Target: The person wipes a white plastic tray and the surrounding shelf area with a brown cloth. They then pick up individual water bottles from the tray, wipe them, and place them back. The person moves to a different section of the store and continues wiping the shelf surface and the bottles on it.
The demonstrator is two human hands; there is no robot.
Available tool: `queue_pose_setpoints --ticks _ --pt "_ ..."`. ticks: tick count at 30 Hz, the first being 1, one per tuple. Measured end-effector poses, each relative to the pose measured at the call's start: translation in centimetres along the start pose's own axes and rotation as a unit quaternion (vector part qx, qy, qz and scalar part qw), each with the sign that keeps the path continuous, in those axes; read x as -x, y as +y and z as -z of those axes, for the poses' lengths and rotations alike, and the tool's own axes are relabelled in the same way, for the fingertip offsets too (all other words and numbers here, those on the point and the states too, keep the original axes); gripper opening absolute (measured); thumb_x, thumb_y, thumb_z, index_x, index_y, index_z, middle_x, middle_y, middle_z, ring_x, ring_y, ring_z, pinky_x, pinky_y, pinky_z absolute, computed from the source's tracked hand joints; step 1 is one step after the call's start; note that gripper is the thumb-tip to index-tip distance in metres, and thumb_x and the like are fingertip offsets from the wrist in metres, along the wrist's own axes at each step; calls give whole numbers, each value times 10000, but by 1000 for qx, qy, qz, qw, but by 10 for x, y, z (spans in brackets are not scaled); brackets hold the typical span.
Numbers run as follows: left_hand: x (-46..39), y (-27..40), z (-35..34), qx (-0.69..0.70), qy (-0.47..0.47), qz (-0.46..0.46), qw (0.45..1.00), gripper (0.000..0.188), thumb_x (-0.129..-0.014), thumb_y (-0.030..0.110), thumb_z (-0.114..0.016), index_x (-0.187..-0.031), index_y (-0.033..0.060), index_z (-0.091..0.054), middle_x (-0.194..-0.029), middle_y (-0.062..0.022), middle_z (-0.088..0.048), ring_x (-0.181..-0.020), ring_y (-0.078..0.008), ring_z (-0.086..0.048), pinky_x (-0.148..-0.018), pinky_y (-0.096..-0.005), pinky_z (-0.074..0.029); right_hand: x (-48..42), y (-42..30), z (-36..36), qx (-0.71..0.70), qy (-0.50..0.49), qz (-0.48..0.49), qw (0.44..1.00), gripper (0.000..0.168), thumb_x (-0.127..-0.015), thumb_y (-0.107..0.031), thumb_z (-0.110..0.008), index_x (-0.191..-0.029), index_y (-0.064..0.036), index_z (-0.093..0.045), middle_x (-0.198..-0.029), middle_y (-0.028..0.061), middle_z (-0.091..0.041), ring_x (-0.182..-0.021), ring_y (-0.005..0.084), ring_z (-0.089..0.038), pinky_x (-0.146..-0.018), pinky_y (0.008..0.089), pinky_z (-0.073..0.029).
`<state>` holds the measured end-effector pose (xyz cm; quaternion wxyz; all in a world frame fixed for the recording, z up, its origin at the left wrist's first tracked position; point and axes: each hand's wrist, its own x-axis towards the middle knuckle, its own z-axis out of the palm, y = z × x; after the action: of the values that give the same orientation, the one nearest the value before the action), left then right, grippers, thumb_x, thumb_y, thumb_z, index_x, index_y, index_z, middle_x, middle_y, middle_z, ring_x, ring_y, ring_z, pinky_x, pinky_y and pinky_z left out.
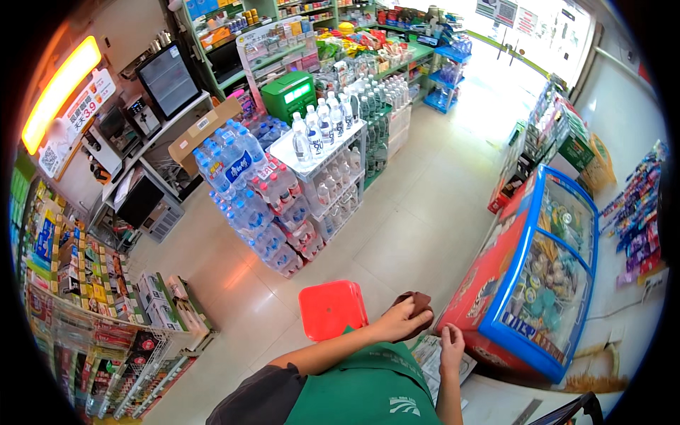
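My left hand (409,320) grips a bunched dark brown cloth (421,302) in front of the green apron (366,385). Just to its right is my right hand (451,342), its fingers loosely bent, with nothing visible in them. It looks close to the red side of a chest freezer (486,297) with a blue frame and a glass top. A red plastic stool (329,311) stands on the floor ahead and to the left of my hands. Below the hands, printed sheets or cartons (427,356) are partly hidden by my arms.
Shrink-wrapped water bottles (239,170) are stacked ahead, beside a white crate display (340,180) topped with bottles. Snack shelves (95,281) line the left. A green counter (414,56) leads toward the glass door (531,32). Tiled floor (404,212) runs between the displays and the freezer.
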<state>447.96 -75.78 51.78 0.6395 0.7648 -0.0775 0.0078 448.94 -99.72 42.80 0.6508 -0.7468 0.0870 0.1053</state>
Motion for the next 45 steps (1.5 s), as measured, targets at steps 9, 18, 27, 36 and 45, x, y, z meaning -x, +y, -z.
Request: queue_pose_setpoints --ticks 9,18,27,36,45 --pt "-131 16 -17 -417 -184 -94 885 494 -856 441 -689 -881 -53 -710 -1064 -192 -596 -1122 -344 -542 -843 -410 -523 -123 -101 -62 -504 -240 -116 821 530 -1088 -379 -275 -1490 -83 -452 -1502 138 -491 -1373 318 -469 -1158 465 -365" --pt "-287 -23 100 -240 -83 -187 949 284 -841 191 -707 -1056 19 -634 -1091 -164 -586 -1046 -354 -593 -863 -450 -505 -312 -185 -120 -512 -276 -173 795 544 -1060 -368 -324 -1479 -53 -470 -1462 184 -529 -1332 375 -510 -1145 536 -374" --pt "-294 -90 227 -309 84 132 938 412 -935 293 -667 -1248 32 -605 -1243 -191 -624 -1131 -391 -603 -964 -463 -495 -493 -221 -174 -555 -271 -243 748 511 -1040 -383 -419 -1421 -61 -525 -1431 163 -552 -1330 353 -508 -1170 542 -343" --pt "-298 -123 285 -324 286 410 803 414 -893 269 -698 -1218 21 -630 -1151 -199 -653 -1073 -400 -624 -906 -476 -511 -673 -295 -303 -428 -413 -255 762 482 -1063 -325 -370 -1426 -31 -490 -1461 164 -516 -1367 346 -470 -1189 530 -319" --pt "-392 -129 320 -221 424 359 802 419 -901 263 -707 -1222 1 -647 -1207 -223 -649 -1109 -397 -621 -949 -448 -501 -788 -354 -446 -358 -525 -270 723 500 -1077 -343 -355 -1466 -39 -435 -1499 181 -463 -1378 353 -455 -1185 523 -333"
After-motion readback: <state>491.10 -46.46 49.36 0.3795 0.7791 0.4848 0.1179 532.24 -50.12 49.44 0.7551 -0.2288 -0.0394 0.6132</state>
